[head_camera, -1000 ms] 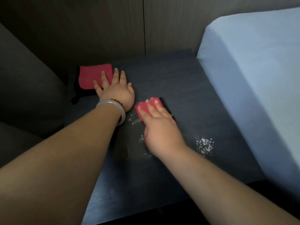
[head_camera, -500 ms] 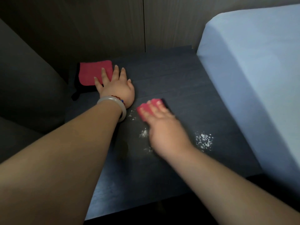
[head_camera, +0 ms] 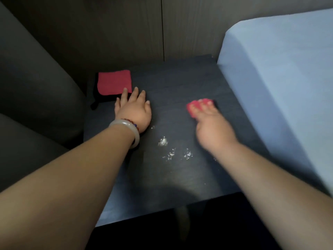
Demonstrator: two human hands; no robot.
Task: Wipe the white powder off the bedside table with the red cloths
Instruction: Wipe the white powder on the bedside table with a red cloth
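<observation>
Left grip (head_camera: 133,110): flat, palm down, fingers straight on the dark wood-grain bedside bench (head_camera: 180,83). One fingertip meets the edge of the flat square red cloth (head_camera: 113,82) at the far left corner.
Right grip (head_camera: 214,131): fingers spread wide, pressing the small bunched red cloth (head_camera: 195,108) to the bench; blurred.
Scattered white powder (head_camera: 163,141) lies between the wrists, apart from both cloths.

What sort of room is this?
Most likely a bedroom: a bed with a pale blue sheet stands right beside a small dark table, and a wood-panelled wall runs behind both.
</observation>
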